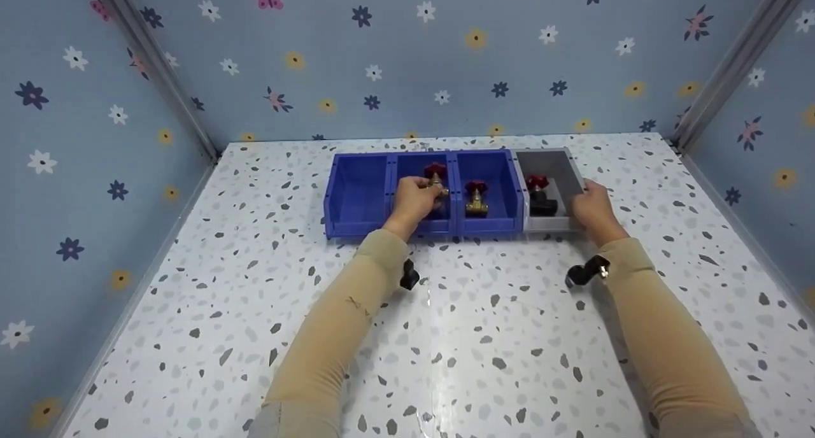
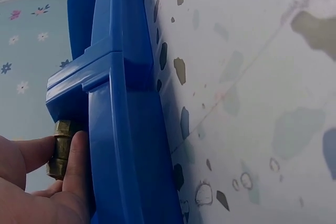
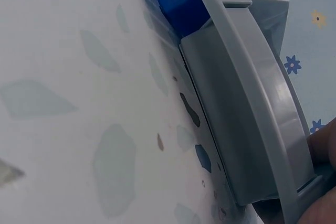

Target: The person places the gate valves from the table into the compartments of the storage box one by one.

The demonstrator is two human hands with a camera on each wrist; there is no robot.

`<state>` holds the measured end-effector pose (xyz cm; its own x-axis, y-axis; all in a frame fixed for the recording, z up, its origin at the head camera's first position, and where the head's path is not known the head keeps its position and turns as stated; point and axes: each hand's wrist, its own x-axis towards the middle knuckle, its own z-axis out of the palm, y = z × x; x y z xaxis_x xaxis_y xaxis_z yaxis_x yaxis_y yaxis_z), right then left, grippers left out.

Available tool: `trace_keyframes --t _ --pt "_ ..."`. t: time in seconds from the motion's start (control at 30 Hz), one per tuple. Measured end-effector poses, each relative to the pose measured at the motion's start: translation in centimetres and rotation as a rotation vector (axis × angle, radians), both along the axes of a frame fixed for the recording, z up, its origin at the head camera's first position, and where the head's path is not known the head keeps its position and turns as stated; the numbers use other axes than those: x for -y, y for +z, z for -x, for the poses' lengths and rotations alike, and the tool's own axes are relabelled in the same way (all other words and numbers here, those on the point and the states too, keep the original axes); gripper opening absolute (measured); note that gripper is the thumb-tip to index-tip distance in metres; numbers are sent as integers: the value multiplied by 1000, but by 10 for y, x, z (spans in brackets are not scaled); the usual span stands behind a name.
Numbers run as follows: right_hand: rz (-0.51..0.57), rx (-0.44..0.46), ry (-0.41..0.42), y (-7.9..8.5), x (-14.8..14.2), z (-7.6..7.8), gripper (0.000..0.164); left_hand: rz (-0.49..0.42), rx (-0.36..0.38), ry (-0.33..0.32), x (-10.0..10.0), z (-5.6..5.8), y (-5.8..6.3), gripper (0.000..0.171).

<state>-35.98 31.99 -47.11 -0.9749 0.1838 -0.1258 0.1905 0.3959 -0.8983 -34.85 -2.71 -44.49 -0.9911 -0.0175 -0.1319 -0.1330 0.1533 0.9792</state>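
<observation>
My left hand [image 1: 414, 204] reaches into the second blue bin [image 1: 423, 230] from the left. Thumb and fingers pinch a brass valve [image 2: 62, 149] with a red handwheel by its body. At the far right end of the row, my right hand [image 1: 593, 212] grips the side wall of the grey bin [image 1: 555, 224]. A black valve [image 1: 542, 202] with a red handwheel lies inside that bin. Between the hands, the third blue bin [image 1: 489, 226] contains another brass valve [image 1: 476, 204], its red wheel toward the back.
The leftmost blue bin [image 1: 358, 228] joins the row. All the bins stand side by side on a white speckled table [image 1: 484, 336], near the flowered back wall [image 1: 407, 49]. Flowered side panels and metal corner posts [image 1: 159, 62] enclose the table.
</observation>
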Motion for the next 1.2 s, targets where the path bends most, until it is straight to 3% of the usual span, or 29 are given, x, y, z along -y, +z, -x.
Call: trace_keyframes --t 0.47,0.63,0.77,1.07,1.2 --pt "-14 -21 0 0 1 0 67 128 2 42 -6 4 1 29" --pt "-10 -5 0 0 1 0 66 236 2 48 -5 7 -1 22" --pt "-8 -2 1 0 0 0 68 276 -6 35 -4 8 -3 21" --pt "-20 -14 -1 1 0 -1 68 268 1 -6 -2 10 -6 23" --pt "-11 -8 -2 1 1 -1 67 318 -2 -23 -1 12 -7 34"
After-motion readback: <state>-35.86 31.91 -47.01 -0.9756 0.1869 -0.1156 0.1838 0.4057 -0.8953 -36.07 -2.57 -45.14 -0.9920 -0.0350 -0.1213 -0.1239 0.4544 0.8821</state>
